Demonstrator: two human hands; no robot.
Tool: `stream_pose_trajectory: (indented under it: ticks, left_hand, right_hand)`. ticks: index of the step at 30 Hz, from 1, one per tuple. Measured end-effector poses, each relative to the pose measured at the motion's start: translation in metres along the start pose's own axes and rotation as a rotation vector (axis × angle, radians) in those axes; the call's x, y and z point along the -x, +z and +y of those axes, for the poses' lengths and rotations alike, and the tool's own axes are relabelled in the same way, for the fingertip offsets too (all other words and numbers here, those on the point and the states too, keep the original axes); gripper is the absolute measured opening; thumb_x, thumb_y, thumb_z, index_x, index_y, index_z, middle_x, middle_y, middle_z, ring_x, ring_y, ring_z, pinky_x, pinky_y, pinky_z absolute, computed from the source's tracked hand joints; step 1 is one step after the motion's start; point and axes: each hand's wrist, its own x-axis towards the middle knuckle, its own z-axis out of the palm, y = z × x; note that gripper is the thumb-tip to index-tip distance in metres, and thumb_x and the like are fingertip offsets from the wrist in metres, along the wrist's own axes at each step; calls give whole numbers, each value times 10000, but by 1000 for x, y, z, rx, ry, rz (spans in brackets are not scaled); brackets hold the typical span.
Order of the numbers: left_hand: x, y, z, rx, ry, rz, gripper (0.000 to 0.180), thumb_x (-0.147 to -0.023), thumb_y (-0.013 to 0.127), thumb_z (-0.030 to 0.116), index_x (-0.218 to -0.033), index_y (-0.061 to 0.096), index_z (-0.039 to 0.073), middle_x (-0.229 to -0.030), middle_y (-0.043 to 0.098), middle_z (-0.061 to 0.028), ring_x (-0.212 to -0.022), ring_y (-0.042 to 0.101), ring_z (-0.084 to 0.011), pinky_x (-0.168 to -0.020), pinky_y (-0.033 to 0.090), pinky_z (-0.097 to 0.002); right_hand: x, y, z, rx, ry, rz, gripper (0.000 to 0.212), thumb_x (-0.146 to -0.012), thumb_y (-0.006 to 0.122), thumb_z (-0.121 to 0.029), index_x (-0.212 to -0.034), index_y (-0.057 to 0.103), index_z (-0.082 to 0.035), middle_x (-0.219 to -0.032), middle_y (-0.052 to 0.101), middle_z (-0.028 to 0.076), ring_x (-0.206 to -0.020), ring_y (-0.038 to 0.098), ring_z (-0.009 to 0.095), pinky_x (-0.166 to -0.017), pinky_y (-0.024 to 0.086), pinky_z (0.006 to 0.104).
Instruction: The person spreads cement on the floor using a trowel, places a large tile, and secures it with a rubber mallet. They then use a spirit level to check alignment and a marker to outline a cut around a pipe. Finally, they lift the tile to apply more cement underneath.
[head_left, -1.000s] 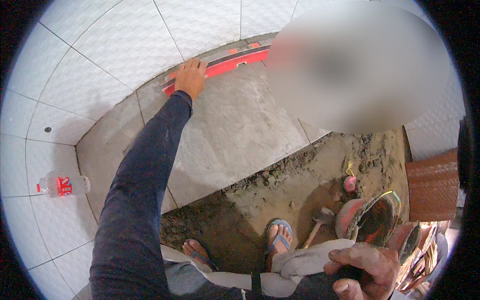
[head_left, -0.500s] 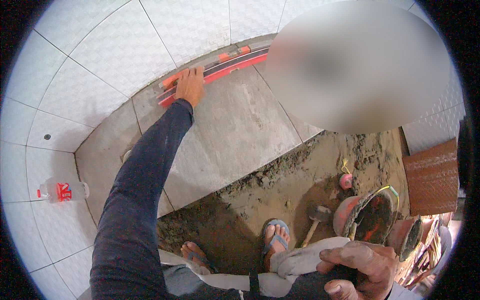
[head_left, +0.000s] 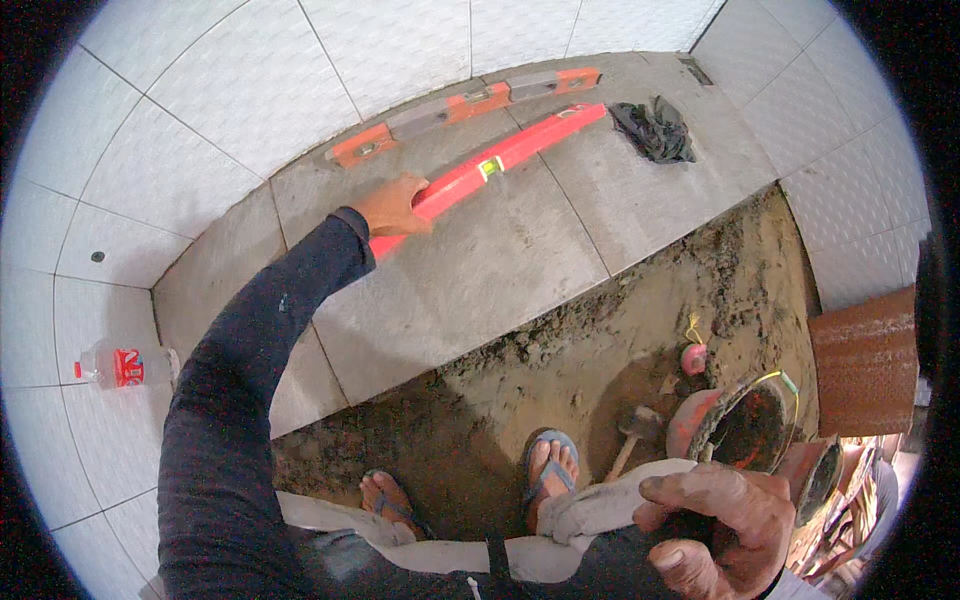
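Red spirit level (head_left: 530, 145) gripped in my left hand (head_left: 393, 207), just my side of the orange-and-grey level (head_left: 490, 98); well apart from that, my right hand (head_left: 735, 515) curls, whether around anything I cannot tell.

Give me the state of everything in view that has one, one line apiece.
Left hand: closed around the red level's near end
Red level: gripped, angled away from the wall
Orange and grey level: lying along the wall, unheld
Right hand: fingers curled, thumb apart, nothing visibly held
Bottle: red cap on
Black plastic: crumpled on the tiles
Bucket: open, dirty inside
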Motion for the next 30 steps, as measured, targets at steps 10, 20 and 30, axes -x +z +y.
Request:
stream_pose_trajectory:
  ticks: [10,20,30]
  left_hand:
    - [7,4,-16,134,-121,-10,779,-740,747,309,-1405,456,24,-1340,537,-239,-1239,518,-371,-1035,430,-448]
    - [21,11,-38,140,-71,22,943,-692,821,368,-1450,391,9,-1385,513,-221,-1275,491,-373,-1067,405,-433]
    - [16,15,-26,69,-153,88,565,-767,745,392,-1197,636,42,-1146,646,-203,-1062,616,-380,-917,487,-459]
  right_hand:
    - [-19,6,7,11,-43,-33,404,-913,684,-307,-1101,655,50,-794,681,127,-702,642,208,-684,493,301]
    - [-34,10,27,13,133,-118,503,-848,744,-405,-1024,654,57,-755,704,144,-732,712,248,-736,558,344]
    - [-41,6,33,-89,8,-141,454,-899,702,-319,-1141,614,55,-827,690,146,-731,673,224,-712,520,318]
